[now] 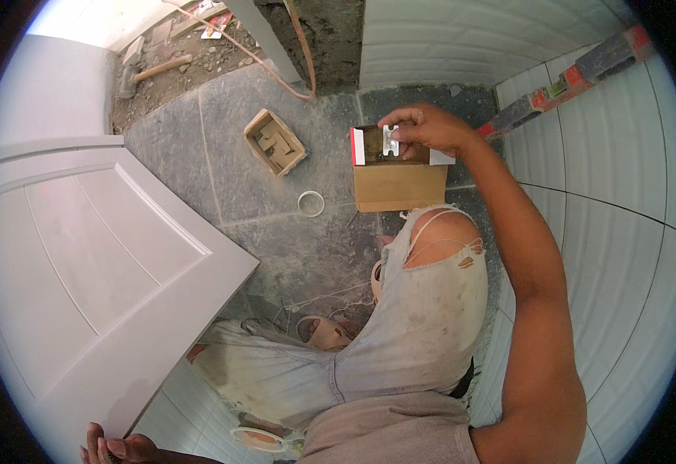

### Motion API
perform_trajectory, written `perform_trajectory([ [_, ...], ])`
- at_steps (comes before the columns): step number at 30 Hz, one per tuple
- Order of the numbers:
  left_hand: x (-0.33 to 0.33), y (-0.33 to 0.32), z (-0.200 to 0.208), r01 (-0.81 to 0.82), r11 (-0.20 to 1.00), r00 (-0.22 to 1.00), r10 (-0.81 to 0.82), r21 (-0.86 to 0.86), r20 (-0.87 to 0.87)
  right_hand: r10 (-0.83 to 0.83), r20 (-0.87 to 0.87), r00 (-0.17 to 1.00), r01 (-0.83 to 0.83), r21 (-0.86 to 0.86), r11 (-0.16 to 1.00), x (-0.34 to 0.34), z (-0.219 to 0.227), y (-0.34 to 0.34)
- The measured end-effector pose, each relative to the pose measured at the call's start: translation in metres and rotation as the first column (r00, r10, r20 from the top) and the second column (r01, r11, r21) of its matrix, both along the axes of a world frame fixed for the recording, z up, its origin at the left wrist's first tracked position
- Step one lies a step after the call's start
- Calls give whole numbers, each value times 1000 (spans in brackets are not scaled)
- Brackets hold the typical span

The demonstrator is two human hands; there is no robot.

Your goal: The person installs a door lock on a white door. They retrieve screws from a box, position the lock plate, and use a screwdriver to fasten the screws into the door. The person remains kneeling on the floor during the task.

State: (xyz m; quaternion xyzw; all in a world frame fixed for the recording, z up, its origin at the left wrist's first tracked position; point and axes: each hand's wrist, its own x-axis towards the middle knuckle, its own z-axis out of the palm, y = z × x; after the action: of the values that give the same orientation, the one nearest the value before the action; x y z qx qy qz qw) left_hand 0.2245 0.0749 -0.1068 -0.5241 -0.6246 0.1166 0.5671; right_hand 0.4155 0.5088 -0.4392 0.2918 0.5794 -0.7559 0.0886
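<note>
My right hand (424, 131) pinches a small, light metal plate (390, 141) with notched ends between thumb and fingers. It is held just over the mouth of an open cardboard box (400, 188), whose flaps are folded outward. At the lower left, my left hand (121, 448) lies by the edge of a white panelled door (144, 301), its fingers loosely apart with nothing seen in them. The picture's rim cuts off part of this hand, so whether it presses on the door cannot be told.
A small open carton (295, 162) with brown pieces inside and a white ring (311, 204) are on the grey tiled floor (237, 201). A hammer (160, 69) lies on rubble beyond. A cable (284, 85) hangs nearby. Against the right tiled wall leans a dirty red-and-grey level-like bar (562, 87).
</note>
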Motion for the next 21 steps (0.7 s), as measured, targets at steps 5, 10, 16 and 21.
perform_trajectory([
  [5,2,3,2,-29,1000,999,29,-11,-18,-275,-76,958,216,-439,872,17,-13,-12],
  [10,5,0,0,-51,999,999,51,-7,-21,-462,-185,867,234,-668,707,16,-12,-27],
  [16,3,-1,0,-34,999,999,34,-21,1,-483,-88,871,219,-811,542,20,-33,-18],
  [21,-1,-4,1,-66,998,998,66,-9,6,-495,-40,868,336,-686,646,11,-32,-20],
])
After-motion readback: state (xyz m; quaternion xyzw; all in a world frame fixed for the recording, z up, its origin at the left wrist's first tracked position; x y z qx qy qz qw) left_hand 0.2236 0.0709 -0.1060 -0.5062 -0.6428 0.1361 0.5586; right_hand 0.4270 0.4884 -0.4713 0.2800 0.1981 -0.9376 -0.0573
